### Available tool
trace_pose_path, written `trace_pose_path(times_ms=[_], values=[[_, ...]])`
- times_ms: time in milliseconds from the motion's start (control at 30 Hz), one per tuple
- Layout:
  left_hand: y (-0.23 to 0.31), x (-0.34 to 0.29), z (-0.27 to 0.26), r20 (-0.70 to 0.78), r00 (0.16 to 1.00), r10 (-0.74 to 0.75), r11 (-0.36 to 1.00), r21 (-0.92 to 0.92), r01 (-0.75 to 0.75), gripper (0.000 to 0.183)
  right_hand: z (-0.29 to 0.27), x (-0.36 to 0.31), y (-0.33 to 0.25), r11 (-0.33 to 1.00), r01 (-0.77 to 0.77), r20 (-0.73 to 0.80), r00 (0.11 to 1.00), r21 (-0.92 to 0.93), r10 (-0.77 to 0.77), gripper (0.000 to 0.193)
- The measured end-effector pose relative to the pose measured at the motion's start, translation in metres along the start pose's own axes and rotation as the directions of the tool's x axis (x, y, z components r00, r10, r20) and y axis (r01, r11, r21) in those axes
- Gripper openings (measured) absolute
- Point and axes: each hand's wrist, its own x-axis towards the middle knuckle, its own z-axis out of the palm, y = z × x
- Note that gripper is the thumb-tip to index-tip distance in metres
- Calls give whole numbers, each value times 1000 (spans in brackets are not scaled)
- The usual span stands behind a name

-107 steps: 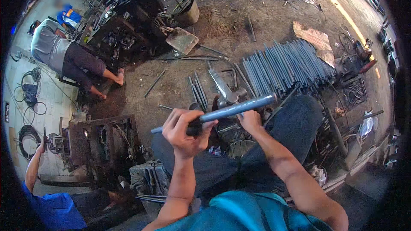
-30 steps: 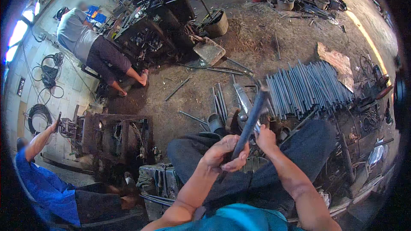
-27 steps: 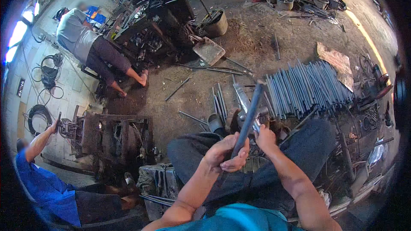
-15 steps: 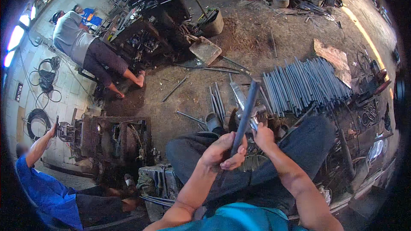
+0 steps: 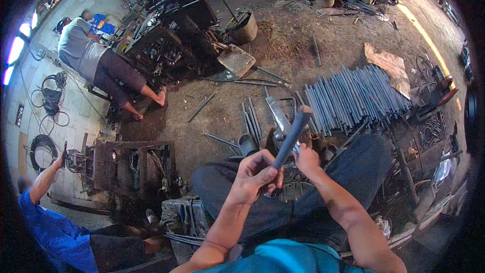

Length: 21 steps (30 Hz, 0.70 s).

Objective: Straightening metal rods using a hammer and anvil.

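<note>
I hold a grey metal tube upright in front of me, its far end pointing away toward the floor ahead. My left hand grips the tube's lower part. My right hand touches the tube from the right side, fingers closed near its middle. My legs in dark trousers spread below the hands.
A pile of several grey metal tubes lies on the dirt floor at right. A few loose rods lie ahead. One person sits at a dark machine at upper left; another in blue sits at lower left by a rusty machine.
The tube went from lying crosswise in both hands to standing nearly end-on, pointing away from me. My hands came closer together on it.
</note>
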Motion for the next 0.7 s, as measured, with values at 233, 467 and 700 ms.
trace_pose_path(times_ms=[233, 467, 700], values=[[1, -4, 12, -214, 958, 190, 962, 236, -138, 34, -9, 0, -5, 1000, -23, 64, 998, -9, 24, 36], [-24, 4, -10, -22, 727, 686, 139, 985, -101, 32, -22, 12, 4, 977, 34, -42, 999, 211, -25, 39], [-82, 5, -77, -204, 830, 519, 278, 959, 62, 33, -55, -4, 16, 397, -323, 279, 946, 859, 167, 30]])
